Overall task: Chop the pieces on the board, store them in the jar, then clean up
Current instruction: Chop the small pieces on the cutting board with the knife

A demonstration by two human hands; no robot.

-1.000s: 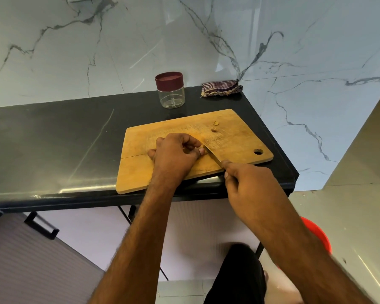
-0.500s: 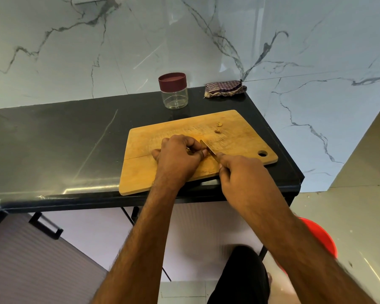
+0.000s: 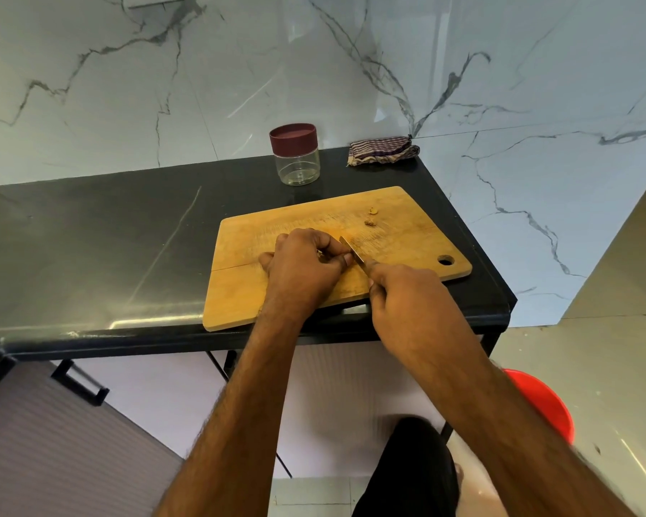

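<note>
A wooden cutting board (image 3: 407,233) lies on the black counter near its front right corner. My left hand (image 3: 303,266) rests on the board with fingers curled, pinching a small pale piece that is mostly hidden under the fingertips. My right hand (image 3: 403,296) grips a knife (image 3: 351,250) by the handle, its blade angled down beside my left fingertips. Two small chopped pieces (image 3: 370,216) lie further back on the board. A clear jar with a maroon lid (image 3: 295,153) stands closed behind the board.
A folded checked cloth (image 3: 383,150) lies at the counter's back right corner against the marble wall. The black counter (image 3: 90,236) stretches to the left. A red bucket (image 3: 545,404) sits on the floor at lower right.
The knife blade has shifted slightly against the piece under my left fingers. Both hands stay in nearly the same place on the board.
</note>
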